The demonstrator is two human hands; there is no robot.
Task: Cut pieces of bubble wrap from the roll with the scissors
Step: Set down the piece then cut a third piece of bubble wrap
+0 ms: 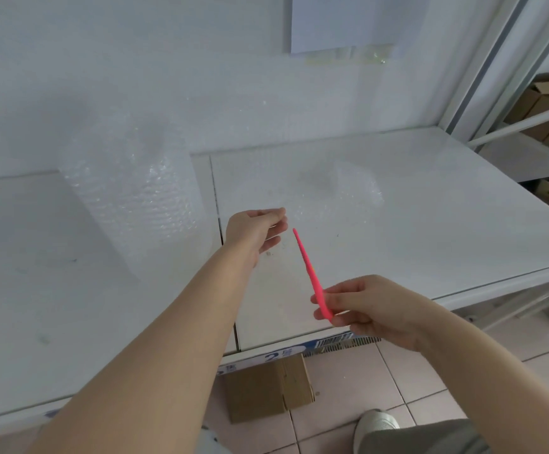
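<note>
Gripping pink scissors (309, 270) in right hand (374, 306), fingers curled round the handle end, just above the front edge of the white surface (430, 224). Seen edge-on as one thin pink line, tip pointing up and away toward left hand (253, 231), not touching it. Reaching forward with left arm nearly straight, wrist bent slightly, palm turned to the right. Thumb and index brought together at the near edge of a loose bubble wrap sheet (348, 188), other fingers loosely curled below; cannot tell whether actually pinching the wrap or only beside it, too transparent there. Sheet lying flat across the surface's right half, far-right part bulging up. Bubble wrap roll (129, 191) standing upright on the left half against the wall, well apart from both hands. Below the surface: cardboard box (266, 388) on tiled floor (397, 371), shoe (374, 424) at bottom right.
</note>
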